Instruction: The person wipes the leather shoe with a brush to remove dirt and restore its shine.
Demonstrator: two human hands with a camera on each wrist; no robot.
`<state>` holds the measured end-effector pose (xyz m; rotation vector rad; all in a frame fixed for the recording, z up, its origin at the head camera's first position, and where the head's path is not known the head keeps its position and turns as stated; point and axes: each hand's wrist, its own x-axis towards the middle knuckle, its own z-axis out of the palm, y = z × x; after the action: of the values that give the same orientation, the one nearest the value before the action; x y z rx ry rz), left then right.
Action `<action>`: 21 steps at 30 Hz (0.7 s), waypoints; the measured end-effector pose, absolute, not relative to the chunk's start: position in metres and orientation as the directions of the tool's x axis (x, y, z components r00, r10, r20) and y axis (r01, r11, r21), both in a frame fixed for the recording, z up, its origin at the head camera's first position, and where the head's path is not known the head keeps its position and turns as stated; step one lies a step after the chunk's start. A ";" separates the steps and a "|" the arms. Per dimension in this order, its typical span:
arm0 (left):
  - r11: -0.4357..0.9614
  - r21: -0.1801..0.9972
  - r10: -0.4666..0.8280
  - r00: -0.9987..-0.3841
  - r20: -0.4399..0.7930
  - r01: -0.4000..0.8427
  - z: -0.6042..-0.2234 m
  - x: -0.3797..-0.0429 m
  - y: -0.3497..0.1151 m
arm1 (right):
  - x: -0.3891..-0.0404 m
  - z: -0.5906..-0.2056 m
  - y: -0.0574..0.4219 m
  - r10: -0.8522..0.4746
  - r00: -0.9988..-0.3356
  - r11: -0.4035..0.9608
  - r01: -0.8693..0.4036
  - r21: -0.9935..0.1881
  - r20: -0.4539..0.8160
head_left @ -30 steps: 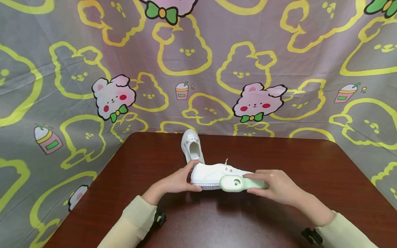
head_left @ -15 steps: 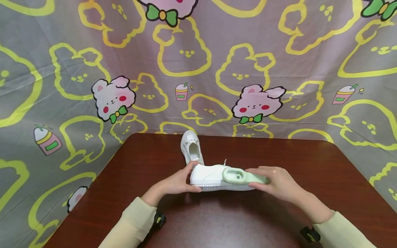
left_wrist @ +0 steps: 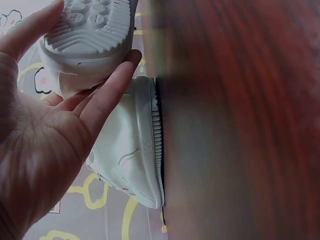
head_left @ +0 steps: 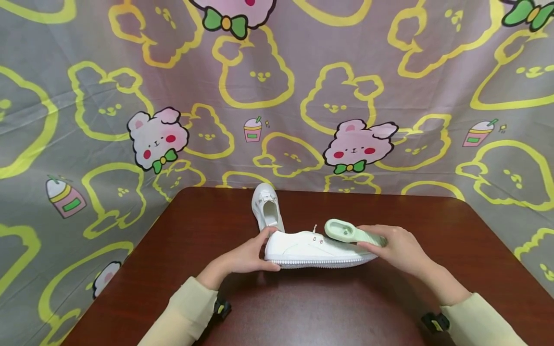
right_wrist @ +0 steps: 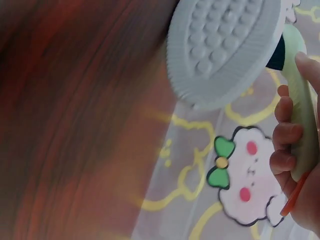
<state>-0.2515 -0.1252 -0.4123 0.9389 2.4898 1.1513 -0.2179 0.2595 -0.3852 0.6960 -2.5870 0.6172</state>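
My left hand [head_left: 247,252] grips a white sneaker [head_left: 298,248] by its heel, thumb below and fingers over the back. The sneaker is held sideways above the table, toe to the right, and its studded sole [right_wrist: 215,45] shows in the right wrist view. My right hand [head_left: 400,246] holds a pale green brush [head_left: 342,231] by the handle, its head at the upper toe part of the sneaker. Dark bristles [right_wrist: 276,54] face the sneaker in the right wrist view; whether they touch is hidden. An orange-red strip [right_wrist: 296,194] lies at the handle's end.
A second white sneaker [head_left: 261,204] stands on the dark red-brown table [head_left: 207,216] just behind the held one, toe toward the back. Patterned cloth [head_left: 277,115] hangs behind the table and along its sides.
My right hand has moved the brush upward, from the sneaker's lower side near the sole to its upper toe part. The left hand and its grip on the heel stay nearly the same.
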 end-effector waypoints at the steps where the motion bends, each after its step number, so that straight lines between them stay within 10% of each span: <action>1: 0.483 0.749 0.645 -0.763 0.046 0.453 -0.413 -0.251 -0.125 | -0.215 -0.385 0.258 -0.383 -0.788 0.768 -0.562 -0.308 0.482; 10: 0.491 0.731 0.646 -0.761 0.059 0.474 -0.412 -0.252 -0.125 | -0.190 -0.379 0.233 -0.610 -0.612 0.601 -0.771 -0.208 0.503; 21: 0.500 0.709 0.658 -0.751 0.062 0.497 -0.413 -0.251 -0.126 | -0.206 -0.384 0.254 -0.475 -0.717 0.732 -0.644 -0.224 0.510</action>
<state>-0.2510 -0.1256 -0.4130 0.9877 2.5271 1.0889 -0.2062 0.2540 -0.3845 0.8562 -2.5117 0.5463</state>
